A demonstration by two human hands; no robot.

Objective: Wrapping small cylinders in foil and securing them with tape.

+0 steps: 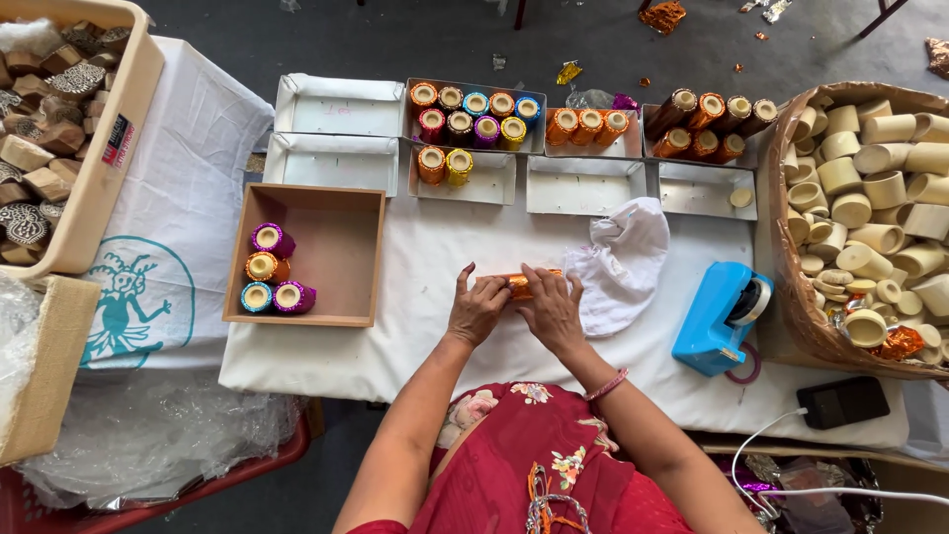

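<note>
- While both hands press down together at the middle of the white-covered surface (415, 366), they hold a small cylinder wrapped in orange foil (521, 285) lying on its side between them.
- The left hand (477, 309) has its grip clenched over the cylinder's left end, fingers curled on top of it.
- The right hand (554, 311) grasps the same piece from the right side, fingers spread across the foil; a pink bangle (606, 385) sits on that wrist.
- Just beside the right hand lies a crumpled white cloth (628, 259), touching or nearly touching the fingers.
- Further right stands a blue tape dispenser (719, 316), and near the surface's edge a black phone (843, 401) with a white cable.
- To the left, well apart from the hands, a brown cardboard box (331, 222) holds four foil-wrapped cylinders (272, 269) in purple, orange and blue.
- Along the far edge runs a row of shallow white trays (336, 163); some carry more wrapped pieces in mixed colours (474, 117).
- At the far right a large basket (791, 297) is heaped with bare wooden cylinders (870, 188).
- At the far left a cream crate (104, 168) is filled with carved wooden blocks (40, 109).
</note>
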